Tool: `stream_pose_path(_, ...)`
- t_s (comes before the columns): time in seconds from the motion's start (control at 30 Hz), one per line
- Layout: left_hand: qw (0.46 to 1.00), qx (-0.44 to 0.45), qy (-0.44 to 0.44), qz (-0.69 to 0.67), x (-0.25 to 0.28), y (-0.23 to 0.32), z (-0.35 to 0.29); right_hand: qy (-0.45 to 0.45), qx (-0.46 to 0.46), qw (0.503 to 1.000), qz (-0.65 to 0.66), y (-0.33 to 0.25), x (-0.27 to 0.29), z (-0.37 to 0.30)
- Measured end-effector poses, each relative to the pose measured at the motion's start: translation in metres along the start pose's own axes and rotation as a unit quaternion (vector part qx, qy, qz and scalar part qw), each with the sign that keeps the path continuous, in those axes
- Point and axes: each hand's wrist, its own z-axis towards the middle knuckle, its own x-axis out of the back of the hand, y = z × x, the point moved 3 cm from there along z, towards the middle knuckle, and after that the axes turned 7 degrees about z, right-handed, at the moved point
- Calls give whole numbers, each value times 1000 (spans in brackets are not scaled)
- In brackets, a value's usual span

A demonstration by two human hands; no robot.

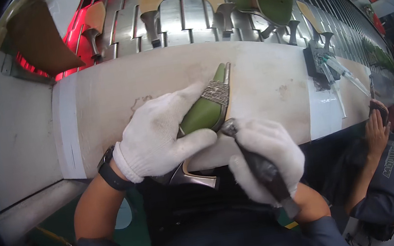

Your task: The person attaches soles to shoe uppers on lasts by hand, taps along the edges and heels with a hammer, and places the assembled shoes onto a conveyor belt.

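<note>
**A:** so what are the fingers doing here?

**B:** left hand [159, 135] in a white glove is wrapped around a green high-heeled shoe [205, 112], thumb across the lower side, fingers over the top; the shoe sits dead centre, pointed toe aimed at about 1 o'clock, metal heel poking out at 5 o'clock under the palm; right hand [266, 156], gloved too, is closed around a dark tool [262, 166], its tip touching the shoe's edge, handle running off toward 5 o'clock

**A:** and around that?

**B:** all of it over a pale workbench [104, 95]; black watch [111, 171] on the left wrist; conveyor rack [178, 21] at 12 o'clock with shoe lasts on pegs; another green shoe [268, 1] at 1 o'clock; a co-worker [392, 167] in grey at 4 o'clock
</note>
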Motion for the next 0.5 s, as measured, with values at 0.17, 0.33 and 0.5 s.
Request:
stream_pose_path(0.17,997,-58,57,11,1,-6,-4,-59,-9,997,-47,-9,-18,-4)
stream_pose_path(0.33,997,-31,67,-29,-3,-11,-7,-58,-57,996,19,-13,-40,-6)
stream_pose_path(0.5,997,-23,69,-24,-3,-11,-9,-97,-80,987,103,-13,-45,1)
